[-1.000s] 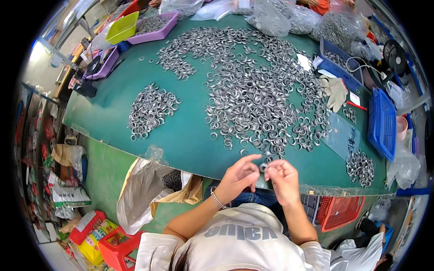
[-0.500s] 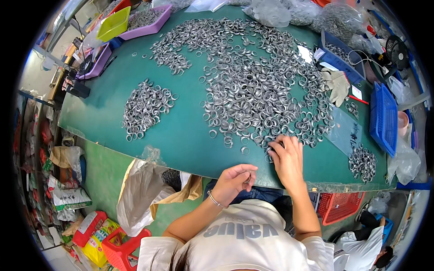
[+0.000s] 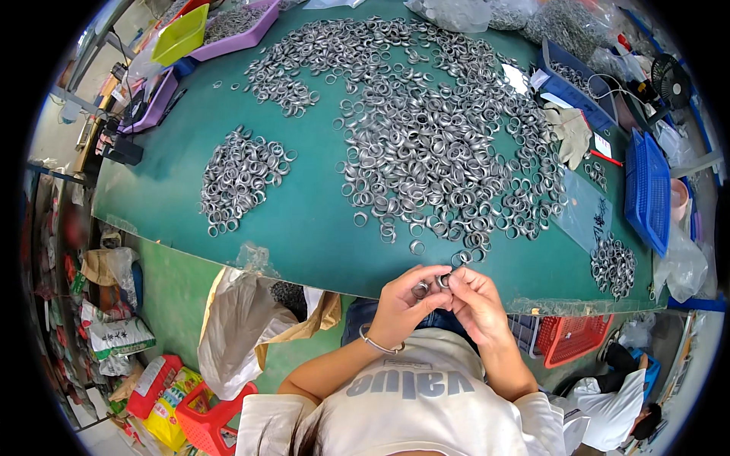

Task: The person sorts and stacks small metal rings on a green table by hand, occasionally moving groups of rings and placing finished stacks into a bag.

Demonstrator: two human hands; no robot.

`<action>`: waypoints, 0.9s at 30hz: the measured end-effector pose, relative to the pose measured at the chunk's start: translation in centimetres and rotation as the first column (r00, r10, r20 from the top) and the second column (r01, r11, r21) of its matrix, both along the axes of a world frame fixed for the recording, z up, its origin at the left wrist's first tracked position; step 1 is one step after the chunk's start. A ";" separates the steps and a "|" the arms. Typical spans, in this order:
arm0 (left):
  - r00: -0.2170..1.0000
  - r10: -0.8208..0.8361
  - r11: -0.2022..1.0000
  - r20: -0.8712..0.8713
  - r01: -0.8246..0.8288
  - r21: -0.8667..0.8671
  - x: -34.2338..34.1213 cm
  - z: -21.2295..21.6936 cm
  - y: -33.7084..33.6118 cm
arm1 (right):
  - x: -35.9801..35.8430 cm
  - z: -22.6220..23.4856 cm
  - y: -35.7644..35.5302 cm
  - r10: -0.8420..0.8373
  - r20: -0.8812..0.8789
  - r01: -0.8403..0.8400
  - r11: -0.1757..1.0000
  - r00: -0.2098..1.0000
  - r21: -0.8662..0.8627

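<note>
Just above the table's front edge, my left hand [image 3: 403, 305] and my right hand [image 3: 480, 308] meet fingertip to fingertip. Between them is a grey metal ring [image 3: 443, 281], pinched by my right fingers and touched by my left. Another ring [image 3: 420, 289] sits in the curled fingers of my left hand. A few loose rings [image 3: 461, 258] lie on the table just beyond my fingertips. Past these spreads a large heap of similar rings [image 3: 426, 152]. One smaller pile [image 3: 239, 182] lies to the left, another pile [image 3: 613, 266] at the right edge.
Blue baskets [image 3: 646, 194], a blue bin [image 3: 576, 87], a glove [image 3: 569, 135] and a red pen [image 3: 606, 158] line the right side of the green table [image 3: 167, 182]. Purple and yellow-green trays stand far left. Below are an open sack [image 3: 236, 327], a red stool [image 3: 209, 418] and a red basket [image 3: 576, 340]. Someone crouches at lower right.
My right hand has drawn back from the heap's near edge to my left hand, with a ring in its fingers. My left hand has shifted slightly right and up to meet it.
</note>
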State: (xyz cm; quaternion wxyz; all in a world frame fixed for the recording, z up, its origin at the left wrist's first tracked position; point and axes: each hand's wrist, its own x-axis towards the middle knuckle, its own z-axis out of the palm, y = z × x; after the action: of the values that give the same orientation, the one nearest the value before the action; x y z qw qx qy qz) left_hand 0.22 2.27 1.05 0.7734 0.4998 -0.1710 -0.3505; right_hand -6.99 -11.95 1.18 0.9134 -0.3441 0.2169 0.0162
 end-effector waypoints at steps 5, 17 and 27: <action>0.999 0.039 0.999 -0.032 -0.040 -0.013 -0.1 0.1 -0.5 | -0.1 1.0 1.0 -0.076 0.090 0.116 0.771 0.993 -0.627; 0.846 -0.009 0.998 -0.533 0.037 0.041 0.8 -0.4 0.6 | 3.8 1.6 -1.8 -0.052 0.208 0.181 -0.321 0.977 -0.930; 0.977 -0.018 0.959 -0.212 0.078 0.274 0.9 0.0 0.7 | 1.7 2.5 -1.1 0.272 0.195 0.147 0.184 0.942 -0.972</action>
State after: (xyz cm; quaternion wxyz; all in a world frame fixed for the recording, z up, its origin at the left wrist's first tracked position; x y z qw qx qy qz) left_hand 1.10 2.98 1.06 0.6996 0.5606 -0.0501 -0.4401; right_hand -5.24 -13.08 3.63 0.5024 -0.8524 0.0087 -0.1448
